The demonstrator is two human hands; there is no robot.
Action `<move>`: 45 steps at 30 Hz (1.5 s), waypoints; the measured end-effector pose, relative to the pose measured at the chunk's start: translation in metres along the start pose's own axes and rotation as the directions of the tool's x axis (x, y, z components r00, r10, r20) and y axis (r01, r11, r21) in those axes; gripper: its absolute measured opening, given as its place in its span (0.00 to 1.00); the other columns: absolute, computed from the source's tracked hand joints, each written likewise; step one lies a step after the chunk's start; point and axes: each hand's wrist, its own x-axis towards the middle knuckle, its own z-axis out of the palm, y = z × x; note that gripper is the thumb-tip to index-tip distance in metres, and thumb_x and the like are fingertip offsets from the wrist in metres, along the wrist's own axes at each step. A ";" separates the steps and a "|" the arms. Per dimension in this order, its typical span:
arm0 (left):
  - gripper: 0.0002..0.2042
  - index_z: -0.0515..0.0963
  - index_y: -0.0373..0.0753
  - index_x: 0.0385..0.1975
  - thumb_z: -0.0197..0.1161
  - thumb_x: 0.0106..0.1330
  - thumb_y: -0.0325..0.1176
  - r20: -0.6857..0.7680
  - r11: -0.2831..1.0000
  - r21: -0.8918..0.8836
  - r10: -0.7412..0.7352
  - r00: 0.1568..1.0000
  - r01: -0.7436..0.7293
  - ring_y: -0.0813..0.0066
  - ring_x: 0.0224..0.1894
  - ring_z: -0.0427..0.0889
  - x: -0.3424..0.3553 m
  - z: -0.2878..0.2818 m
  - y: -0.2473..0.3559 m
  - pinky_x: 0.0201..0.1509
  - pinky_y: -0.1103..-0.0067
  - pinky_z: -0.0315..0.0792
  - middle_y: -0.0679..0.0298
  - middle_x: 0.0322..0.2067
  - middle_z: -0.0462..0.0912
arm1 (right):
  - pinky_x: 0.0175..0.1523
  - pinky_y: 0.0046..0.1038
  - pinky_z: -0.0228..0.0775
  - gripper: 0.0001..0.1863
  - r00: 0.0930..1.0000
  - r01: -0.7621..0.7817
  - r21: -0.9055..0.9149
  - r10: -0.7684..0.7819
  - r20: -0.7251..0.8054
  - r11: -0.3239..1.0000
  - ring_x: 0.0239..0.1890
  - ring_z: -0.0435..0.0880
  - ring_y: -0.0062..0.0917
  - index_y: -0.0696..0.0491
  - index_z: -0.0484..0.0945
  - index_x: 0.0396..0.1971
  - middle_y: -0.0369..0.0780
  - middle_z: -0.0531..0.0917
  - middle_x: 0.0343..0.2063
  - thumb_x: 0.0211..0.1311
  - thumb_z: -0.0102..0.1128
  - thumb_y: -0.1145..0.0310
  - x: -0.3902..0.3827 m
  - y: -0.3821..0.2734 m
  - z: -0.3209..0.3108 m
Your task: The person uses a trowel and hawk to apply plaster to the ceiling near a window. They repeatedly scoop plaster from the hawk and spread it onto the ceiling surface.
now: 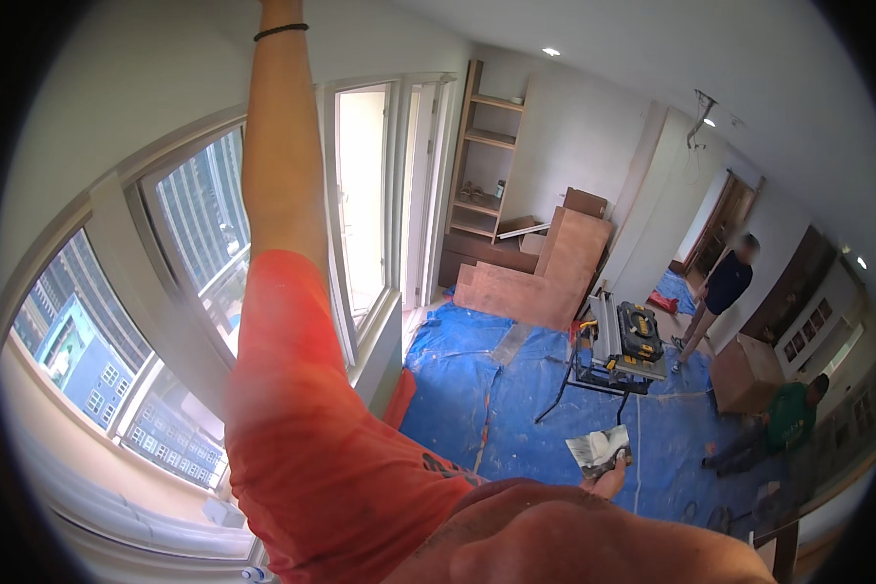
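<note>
My left arm, in an orange-red sleeve, reaches straight up past the windows. It wears a thin dark wristband, and the hand itself is cut off by the top edge. Low and right of centre, my right hand has its fingers closed round a wide putty knife. White and grey filler seems to coat its broad blade. Most of my right forearm is hidden.
Windows line the left wall. Blue sheeting covers the floor, where a table saw stands on folding legs. Brown boards lean by a shelf unit. One person stands at right; another in green bends nearby.
</note>
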 end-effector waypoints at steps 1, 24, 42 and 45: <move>0.27 0.53 0.26 0.72 0.43 0.78 0.33 0.012 1.000 0.003 0.019 1.000 -0.019 0.46 0.69 0.58 -0.013 0.007 0.011 0.74 0.62 0.52 0.39 0.69 0.56 | 0.63 0.40 0.74 0.26 1.000 0.007 -0.007 -0.007 -0.005 1.000 0.61 0.78 0.37 0.57 0.65 0.67 0.45 0.74 0.63 0.78 0.44 0.57 -0.005 -0.004 -0.001; 0.37 0.54 0.33 0.75 0.41 0.61 0.12 0.411 0.915 -0.402 0.177 0.894 0.003 0.45 0.74 0.56 -0.332 0.103 0.285 0.78 0.58 0.49 0.45 0.73 0.57 | 0.63 0.44 0.74 0.28 0.985 0.129 0.102 -0.115 -0.130 0.986 0.62 0.77 0.39 0.58 0.63 0.68 0.46 0.73 0.63 0.78 0.44 0.57 -0.034 -0.041 -0.084; 0.28 0.52 0.23 0.72 0.43 0.80 0.34 -0.010 1.000 0.006 0.009 1.000 -0.009 0.45 0.71 0.60 -0.022 -0.031 -0.069 0.74 0.65 0.54 0.37 0.73 0.53 | 0.64 0.41 0.73 0.25 0.996 0.077 -0.113 -0.071 0.061 0.991 0.61 0.78 0.37 0.56 0.67 0.66 0.44 0.76 0.61 0.77 0.45 0.57 -0.014 -0.010 0.020; 0.28 0.51 0.23 0.73 0.44 0.79 0.34 0.121 0.997 0.055 -0.068 0.990 0.062 0.44 0.70 0.59 0.006 -0.030 -0.105 0.74 0.64 0.53 0.37 0.72 0.54 | 0.63 0.41 0.75 0.24 0.995 0.060 -0.051 -0.056 0.081 0.997 0.58 0.80 0.38 0.55 0.67 0.66 0.45 0.78 0.59 0.78 0.43 0.59 -0.023 0.006 0.041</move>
